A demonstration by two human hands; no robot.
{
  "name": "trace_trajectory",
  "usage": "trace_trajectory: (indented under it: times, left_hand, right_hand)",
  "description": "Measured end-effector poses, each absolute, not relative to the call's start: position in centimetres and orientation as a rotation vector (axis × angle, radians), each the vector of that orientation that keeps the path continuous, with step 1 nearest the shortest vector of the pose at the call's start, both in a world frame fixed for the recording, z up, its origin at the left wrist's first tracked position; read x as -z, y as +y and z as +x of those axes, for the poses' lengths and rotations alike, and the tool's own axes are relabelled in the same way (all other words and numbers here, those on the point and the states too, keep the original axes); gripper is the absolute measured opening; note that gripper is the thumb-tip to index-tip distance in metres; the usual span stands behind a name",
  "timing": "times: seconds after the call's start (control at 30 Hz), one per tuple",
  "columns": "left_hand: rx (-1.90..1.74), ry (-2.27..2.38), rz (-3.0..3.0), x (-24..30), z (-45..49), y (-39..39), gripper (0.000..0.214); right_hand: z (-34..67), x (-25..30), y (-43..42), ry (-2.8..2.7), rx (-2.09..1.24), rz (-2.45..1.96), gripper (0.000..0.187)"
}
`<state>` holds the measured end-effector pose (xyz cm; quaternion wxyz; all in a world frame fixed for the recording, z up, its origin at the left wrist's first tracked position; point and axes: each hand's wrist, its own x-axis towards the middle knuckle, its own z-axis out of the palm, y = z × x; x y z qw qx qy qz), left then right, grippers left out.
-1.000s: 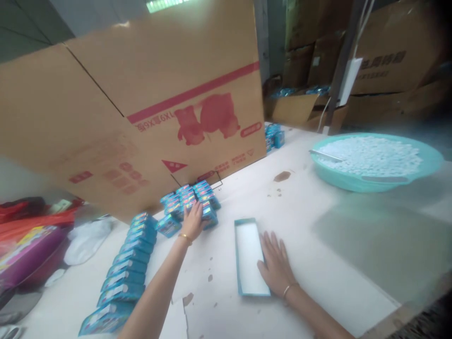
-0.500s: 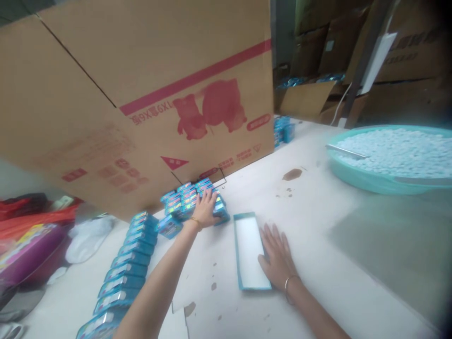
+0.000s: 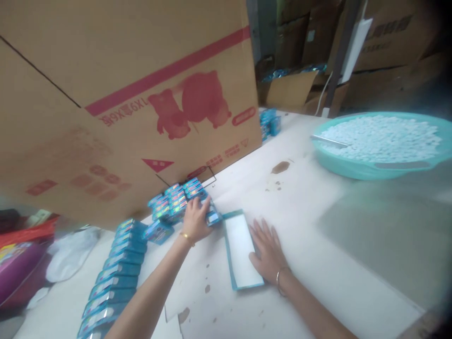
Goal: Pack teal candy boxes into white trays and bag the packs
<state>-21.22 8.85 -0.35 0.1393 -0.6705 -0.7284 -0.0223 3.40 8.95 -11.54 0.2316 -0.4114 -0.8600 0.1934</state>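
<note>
Several small blue printed boxes (image 3: 173, 200) stand in rows against the big carton's foot. My left hand (image 3: 197, 220) reaches over the right end of this group, its fingers curled down around a small blue box (image 3: 213, 217); part of that box is hidden under the fingers. Just to its right lies a shallow tray (image 3: 231, 270) with blue edges and a white inside, with nothing in it. Along the tray's right edge rests my right hand (image 3: 268, 249), fingers stretched out, thumb over the rim.
A large cardboard carton (image 3: 123, 61) fills the back left. Blue boxes (image 3: 113, 287) form a long row at left. A turquoise basin (image 3: 367, 169) of pale pieces, with a metal tool (image 3: 328, 141), stands right. More blue boxes (image 3: 271, 123) sit behind the carton's corner.
The left fingers have gone from lying spread over the boxes to curling around one at the right end. My right hand stays at the tray. The whole view has shifted somewhat.
</note>
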Motion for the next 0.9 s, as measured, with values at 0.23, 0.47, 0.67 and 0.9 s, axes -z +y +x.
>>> trace_trajectory:
  times: [0.23,0.47,0.67,0.9]
  left_hand:
    - [0.49,-2.262,-1.872,-2.1,-21.9,6.8,0.092]
    - [0.801,-2.341,-2.232,-5.8,-17.5,4.1,0.097]
    - [0.295,-2.314,-2.49,-3.4,-13.8,6.1,0.099]
    - [-0.015,-2.142,-2.27,-3.1,-13.0,7.4,0.097]
  right_hand:
    - [3.6,10.9,9.1,-2.357,-0.616,-1.132,0.075]
    - [3.6,10.6,9.3,-2.312,-0.691,-1.111,0.078]
    - [3.5,11.0,9.4,-2.323,-0.722,-1.077,0.07]
    - [3.6,11.0,9.6,-2.306,-0.774,-1.064,0.065]
